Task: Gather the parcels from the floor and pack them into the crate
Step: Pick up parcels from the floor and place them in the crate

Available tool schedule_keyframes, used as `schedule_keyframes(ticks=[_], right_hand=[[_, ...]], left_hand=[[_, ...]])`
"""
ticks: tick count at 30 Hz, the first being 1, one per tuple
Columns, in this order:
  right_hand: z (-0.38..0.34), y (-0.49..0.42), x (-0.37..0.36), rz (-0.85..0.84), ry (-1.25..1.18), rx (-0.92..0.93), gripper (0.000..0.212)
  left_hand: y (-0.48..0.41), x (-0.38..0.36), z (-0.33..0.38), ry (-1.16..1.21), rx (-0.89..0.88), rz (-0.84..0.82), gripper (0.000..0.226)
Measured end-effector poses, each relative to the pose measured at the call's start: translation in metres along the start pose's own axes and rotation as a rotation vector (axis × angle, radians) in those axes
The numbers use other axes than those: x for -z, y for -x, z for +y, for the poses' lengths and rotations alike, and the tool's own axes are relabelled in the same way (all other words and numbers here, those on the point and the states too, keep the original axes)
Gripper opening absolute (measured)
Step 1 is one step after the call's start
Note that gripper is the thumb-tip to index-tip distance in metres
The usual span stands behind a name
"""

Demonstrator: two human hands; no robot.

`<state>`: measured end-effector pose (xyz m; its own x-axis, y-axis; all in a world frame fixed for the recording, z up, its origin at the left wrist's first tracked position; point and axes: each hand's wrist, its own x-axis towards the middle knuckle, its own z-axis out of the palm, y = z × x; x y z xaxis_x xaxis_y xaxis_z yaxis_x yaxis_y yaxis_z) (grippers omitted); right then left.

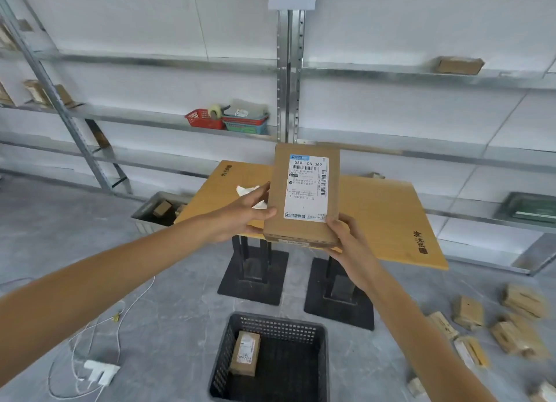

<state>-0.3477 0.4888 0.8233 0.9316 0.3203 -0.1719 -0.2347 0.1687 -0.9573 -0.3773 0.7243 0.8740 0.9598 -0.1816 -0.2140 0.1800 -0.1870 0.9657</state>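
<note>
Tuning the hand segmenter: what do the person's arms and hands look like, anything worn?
Left hand and right hand are bare: no gloves, rings or watch visible. Left forearm and right forearm are uncovered to the frame edge, no sleeves, straps or markings.

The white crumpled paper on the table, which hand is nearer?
Left. The left hand covers part of the paper, left of the parcel; the right hand grips its lower right corner.

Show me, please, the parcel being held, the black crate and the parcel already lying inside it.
held parcel (304,191): head view, on its white shipping label.
black crate (279,327): head view, on its perforated far wall.
parcel in the crate (244,353): head view, on its top-face label.
</note>
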Motion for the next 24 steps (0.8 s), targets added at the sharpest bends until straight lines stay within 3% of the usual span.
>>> schedule_keyframes(ticks=[6, 10, 13, 24], right_hand=[[0.044, -0.001, -0.066, 0.000, -0.007, -0.082, 0.042], [0.082, -0.008, -0.077, 0.008, 0.051, -0.178, 0.053], [0.119, -0.016, -0.073, 0.041, 0.081, -0.276, 0.061], [0.292, -0.063, -0.025, 0.104, 0.128, -0.643, 0.057]], left_hand=[[0.026, 0.058, -0.048, -0.013, 0.075, 0.062, 0.072], [0.023, 0.070, -0.085, -0.020, 0.152, 0.120, 0.068], [0.013, 0.069, -0.121, -0.029, 0.224, 0.107, 0.053], [-0.050, 0.032, -0.320, -0.022, 0.523, 0.075, 0.043]])
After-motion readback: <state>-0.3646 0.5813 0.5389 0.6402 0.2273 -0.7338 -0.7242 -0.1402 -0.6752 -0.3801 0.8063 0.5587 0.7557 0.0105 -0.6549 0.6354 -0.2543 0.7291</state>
